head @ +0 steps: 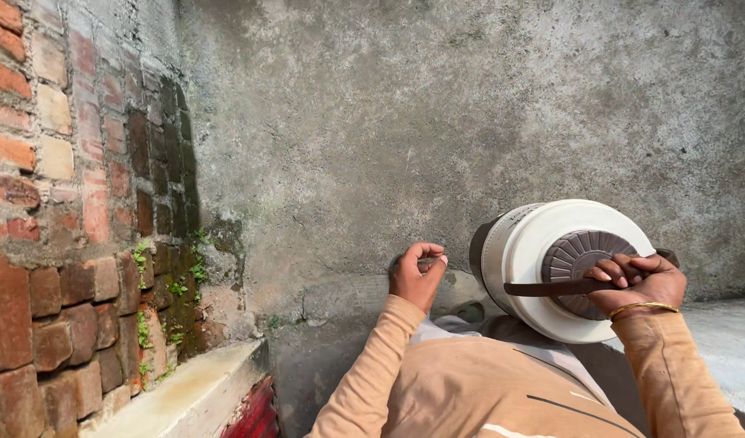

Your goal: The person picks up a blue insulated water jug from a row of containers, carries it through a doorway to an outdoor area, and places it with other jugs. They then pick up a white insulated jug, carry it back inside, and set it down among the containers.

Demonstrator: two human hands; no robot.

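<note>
A white round insulated jug (523,251) lies on its side at the right, its brown ribbed lid (574,258) facing me. My right hand (642,284), with a gold bangle on the wrist, is closed on the brown handle strap (543,288) that crosses the lid. To the left of the jug, my left hand (417,276) is curled around a small dark piece (428,264) that is mostly hidden by the fingers. Both arms are in tan sleeves.
A rough grey plastered wall (437,122) fills the view behind the jug. A red brick wall (56,243) with moss in its joints meets it at the left. A pale concrete ledge (186,397) runs below the bricks, with a red object (255,414) beside it.
</note>
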